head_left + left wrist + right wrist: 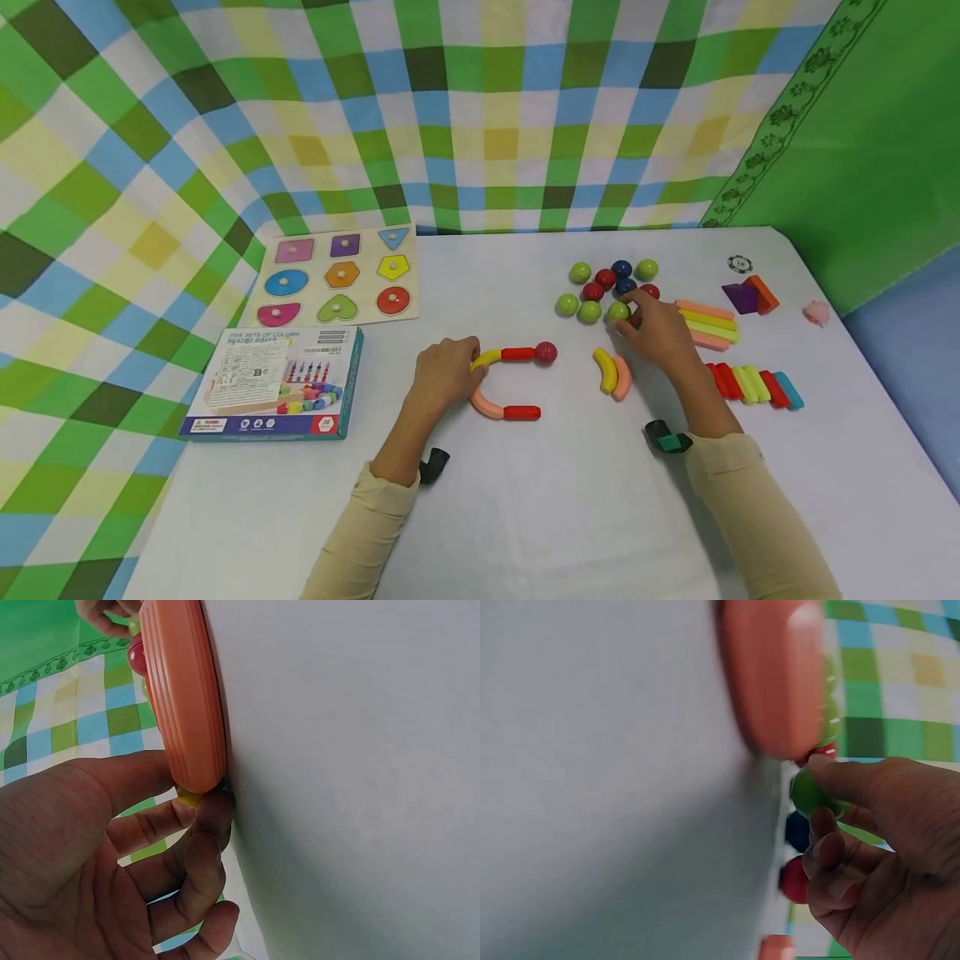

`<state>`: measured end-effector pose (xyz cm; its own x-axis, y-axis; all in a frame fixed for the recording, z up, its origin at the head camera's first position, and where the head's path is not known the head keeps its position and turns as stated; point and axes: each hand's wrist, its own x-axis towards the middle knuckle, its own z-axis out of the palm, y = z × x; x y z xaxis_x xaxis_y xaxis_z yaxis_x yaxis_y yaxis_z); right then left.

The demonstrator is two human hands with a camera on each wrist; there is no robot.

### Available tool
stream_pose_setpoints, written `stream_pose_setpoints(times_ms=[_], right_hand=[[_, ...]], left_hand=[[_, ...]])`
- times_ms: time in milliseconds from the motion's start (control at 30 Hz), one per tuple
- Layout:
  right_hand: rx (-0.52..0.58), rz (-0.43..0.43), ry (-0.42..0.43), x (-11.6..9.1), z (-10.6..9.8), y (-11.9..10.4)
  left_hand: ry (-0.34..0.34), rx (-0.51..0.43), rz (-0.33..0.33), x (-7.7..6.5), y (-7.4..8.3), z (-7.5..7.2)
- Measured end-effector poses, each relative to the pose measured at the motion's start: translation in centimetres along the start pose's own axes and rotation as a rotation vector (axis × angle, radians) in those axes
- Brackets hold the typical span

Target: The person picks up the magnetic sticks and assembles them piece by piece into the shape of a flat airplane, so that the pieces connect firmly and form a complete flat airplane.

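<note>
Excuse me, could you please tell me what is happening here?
A person works at a white table. The left hand pinches a yellow curved piece, lined up with a red stick and red ball. The right hand pinches a green ball at the ball cluster. Nearer the person, a pink curved piece leads to another red stick.

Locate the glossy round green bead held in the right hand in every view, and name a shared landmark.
Head: glossy round green bead right of centre, about mid-height, at the right hand's fingertips.
Left wrist: probably the same bead, a mostly hidden green patch near the top edge, left of centre.
Right wrist: the bead right of centre, pinched by thumb and finger.
Shared landmark: the green, blue and white checked cloth.
</note>
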<state>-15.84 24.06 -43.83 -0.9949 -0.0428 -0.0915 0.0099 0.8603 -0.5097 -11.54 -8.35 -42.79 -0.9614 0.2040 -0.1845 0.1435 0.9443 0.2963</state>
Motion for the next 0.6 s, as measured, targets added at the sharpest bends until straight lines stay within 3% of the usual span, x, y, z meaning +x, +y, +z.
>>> stream_pose_setpoints(times_ms=[100, 367, 500, 600], right_hand=[[0.037, -0.051, -0.039, -1.8, -0.3, -0.8], [0.141, -0.34, -0.214, -6.9, 1.6, -3.8], [0.16, -0.379, -0.279, -7.9, 3.0, -4.5], [0.177, -0.379, -0.308, -8.3, 3.6, -4.7]], left_hand=[[-0.005, -0.001, 0.001, 0.0, 0.0, -0.1], [0.007, 0.032, -0.004, 0.0, 0.1, -0.2], [0.039, 0.075, 0.022, -0.2, 0.3, -0.5], [0.05, 0.053, 0.102, -0.3, 0.5, -0.7]])
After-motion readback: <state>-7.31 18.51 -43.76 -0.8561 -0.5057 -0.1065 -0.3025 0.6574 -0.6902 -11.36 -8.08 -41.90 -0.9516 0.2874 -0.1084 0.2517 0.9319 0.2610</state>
